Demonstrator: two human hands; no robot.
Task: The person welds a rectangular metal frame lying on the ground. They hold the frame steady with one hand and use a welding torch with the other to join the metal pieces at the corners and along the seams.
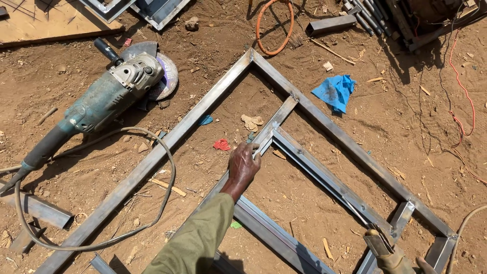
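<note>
Fit-up step, likely: left hand [243,165] clamped on inner steel frame [314,170] corner, inside outer frame [167,139]. Right hand [393,259], gloved, fingers wrapped on tool handle [376,242]. Next: steady alignment.

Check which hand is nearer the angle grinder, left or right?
Left. The left hand rests on the inner steel frame, right of the angle grinder across the outer frame bar. The right hand, gloved, is at the bottom right corner, much farther away.

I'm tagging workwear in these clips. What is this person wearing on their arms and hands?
The left arm wears a long olive-green sleeve ending at the wrist; the left hand is bare. The right hand, at the frame's bottom edge, wears a worn tan work glove.
</note>
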